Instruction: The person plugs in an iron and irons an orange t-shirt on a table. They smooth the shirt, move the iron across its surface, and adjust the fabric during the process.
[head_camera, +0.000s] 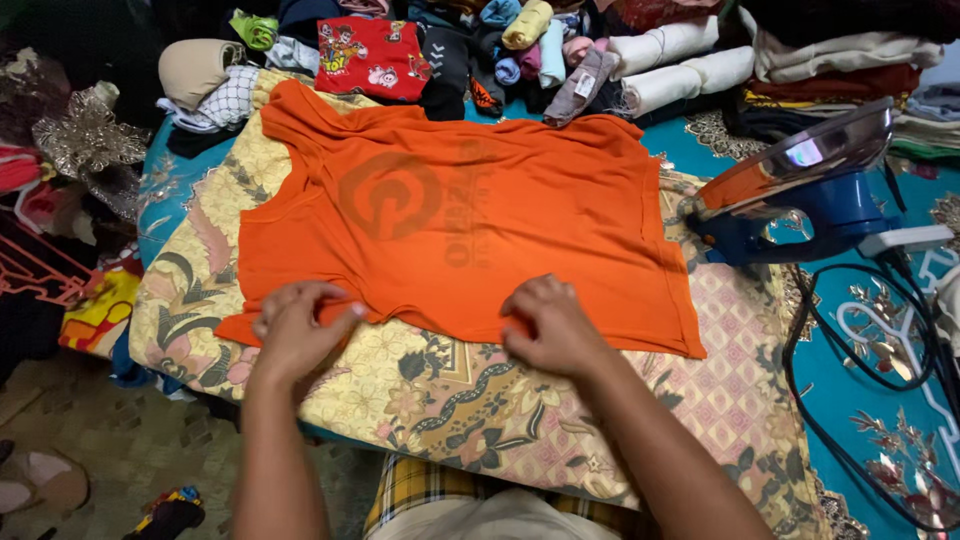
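Note:
An orange T-shirt (470, 210) lies spread flat, inside out, on a yellow patterned cloth (450, 390) that covers a low surface. A faint round print shows through its middle. My left hand (300, 330) pinches the shirt's near edge by the sleeve at the left. My right hand (550, 325) grips the same near edge further right. Both hands have their fingers curled onto the fabric.
A blue electric iron (800, 185) stands upright at the right, its black cord (850, 350) looping over the teal cloth. Rolled and folded clothes (560, 50) are piled along the far side. Hangers (40, 270) and more garments lie at the left.

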